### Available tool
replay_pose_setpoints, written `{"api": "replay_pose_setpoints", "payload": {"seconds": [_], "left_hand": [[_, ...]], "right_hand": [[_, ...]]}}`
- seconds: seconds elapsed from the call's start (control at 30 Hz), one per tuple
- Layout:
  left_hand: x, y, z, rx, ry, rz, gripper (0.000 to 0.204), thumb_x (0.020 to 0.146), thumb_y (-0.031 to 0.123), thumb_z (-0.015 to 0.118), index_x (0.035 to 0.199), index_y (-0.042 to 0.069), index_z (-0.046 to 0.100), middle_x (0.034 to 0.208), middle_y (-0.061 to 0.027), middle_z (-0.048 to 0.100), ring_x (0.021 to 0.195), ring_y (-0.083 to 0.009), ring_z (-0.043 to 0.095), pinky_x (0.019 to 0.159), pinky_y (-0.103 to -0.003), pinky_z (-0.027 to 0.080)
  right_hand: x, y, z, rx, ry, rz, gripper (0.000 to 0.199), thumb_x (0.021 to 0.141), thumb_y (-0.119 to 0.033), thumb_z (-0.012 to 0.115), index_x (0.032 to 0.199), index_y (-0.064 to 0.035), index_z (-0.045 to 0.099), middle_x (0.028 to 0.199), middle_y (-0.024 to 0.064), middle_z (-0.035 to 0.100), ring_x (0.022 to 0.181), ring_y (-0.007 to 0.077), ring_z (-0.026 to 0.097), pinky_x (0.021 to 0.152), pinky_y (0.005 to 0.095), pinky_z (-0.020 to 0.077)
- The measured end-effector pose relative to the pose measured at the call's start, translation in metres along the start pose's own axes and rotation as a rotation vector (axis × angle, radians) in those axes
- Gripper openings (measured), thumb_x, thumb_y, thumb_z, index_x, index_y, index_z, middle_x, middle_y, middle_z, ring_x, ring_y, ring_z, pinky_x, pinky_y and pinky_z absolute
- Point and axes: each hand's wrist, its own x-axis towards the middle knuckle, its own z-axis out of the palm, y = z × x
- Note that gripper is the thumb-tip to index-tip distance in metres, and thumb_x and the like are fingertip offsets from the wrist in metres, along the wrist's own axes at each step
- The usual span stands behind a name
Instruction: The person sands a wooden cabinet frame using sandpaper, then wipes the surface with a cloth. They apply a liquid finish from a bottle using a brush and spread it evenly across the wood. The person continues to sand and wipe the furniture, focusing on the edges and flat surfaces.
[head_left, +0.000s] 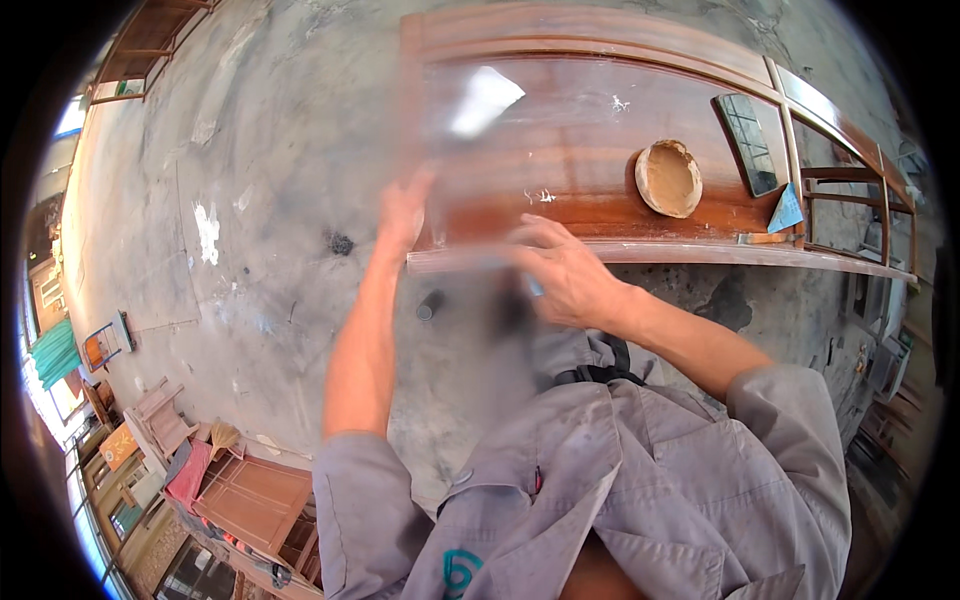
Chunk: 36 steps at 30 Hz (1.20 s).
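Note:
A reddish-brown wooden furniture piece (590, 120) with a framed panel lies before me, its left part blurred by motion. My left hand (404, 212) is at its near left corner, seemingly against the edge, with its fingers smeared. My right hand (570, 268) is bent over the near rail (690, 253), fingers curled. A bit of light blue shows under the right palm, too little to name. On the panel sit a round bowl of tan paste (670, 180), a dark phone (746, 145), a folded blue piece (787, 211) and a flat wooden-handled tool (765, 239).
The furniture's open frame (845, 205) extends to the right. Beneath is a stained concrete floor (270, 170), with a small dark cylinder (430, 305) near my left forearm. Brown wooden furniture (255, 500) with a broom (221, 438) stands at lower left.

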Motion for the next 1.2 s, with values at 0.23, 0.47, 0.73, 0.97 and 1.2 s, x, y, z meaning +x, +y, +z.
{"api": "replay_pose_setpoints", "payload": {"seconds": [0.23, 0.47, 0.73, 0.97, 1.2], "left_hand": [[0.0, 0.005, 0.001, 0.053, 0.022, -0.016, 0.064, 0.098, 0.047, 0.073, 0.129, -0.009, 0.066, 0.118, -0.0122, 0.073, 0.104, -0.0186, 0.066, 0.093, -0.034, 0.051], [0.006, -0.008, -0.002, 0.034, 0.029, 0.002, 0.066, 0.097, 0.05, 0.071, 0.125, -0.01, 0.069, 0.118, -0.0159, 0.074, 0.106, -0.0215, 0.066, 0.097, -0.037, 0.05], [0.0, 0.005, 0.002, 0.228, 0.093, 0.038, 0.063, 0.098, 0.048, 0.069, 0.118, -0.012, 0.071, 0.111, -0.019, 0.076, 0.1, -0.0223, 0.067, 0.091, -0.04, 0.053], [0.0, -0.005, -0.007, 0.261, 0.058, 0.037, 0.071, 0.096, 0.055, 0.073, 0.125, -0.009, 0.068, 0.111, -0.0132, 0.075, 0.097, -0.0184, 0.069, 0.089, -0.034, 0.054], [0.001, -0.01, -0.006, 0.085, -0.007, 0.041, 0.066, 0.098, 0.051, 0.072, 0.125, -0.009, 0.068, 0.111, -0.013, 0.074, 0.098, -0.0173, 0.069, 0.087, -0.032, 0.055]], "right_hand": [[-0.074, 0.031, -0.053, -0.098, 0.011, 0.099, 0.059, 0.078, 0.005, 0.063, 0.136, -0.0077, 0.063, 0.12, 0.0158, 0.066, 0.127, 0.0369, 0.057, 0.121, 0.0569, 0.0371], [-0.023, 0.017, -0.007, -0.095, -0.033, 0.012, 0.068, 0.071, -0.001, 0.074, 0.138, -0.0084, 0.062, 0.109, 0.0107, 0.07, 0.129, 0.0343, 0.056, 0.121, 0.0558, 0.0371], [0.011, -0.008, 0.033, -0.056, 0.041, -0.03, 0.063, 0.075, 0.002, 0.069, 0.136, -0.0078, 0.063, 0.123, 0.0162, 0.064, 0.129, 0.0395, 0.055, 0.119, 0.0575, 0.0397], [-0.045, 0.015, -0.017, -0.245, 0.051, 0.019, 0.07, 0.072, 0.0, 0.075, 0.14, -0.0094, 0.061, 0.122, 0.0112, 0.071, 0.124, 0.0336, 0.061, 0.118, 0.0631, 0.0395], [0.052, -0.03, 0.051, -0.13, -0.074, -0.172, 0.068, 0.068, -0.004, 0.071, 0.135, 0.0, 0.06, 0.115, 0.0161, 0.073, 0.135, 0.0357, 0.053, 0.126, 0.0576, 0.0301]]}}
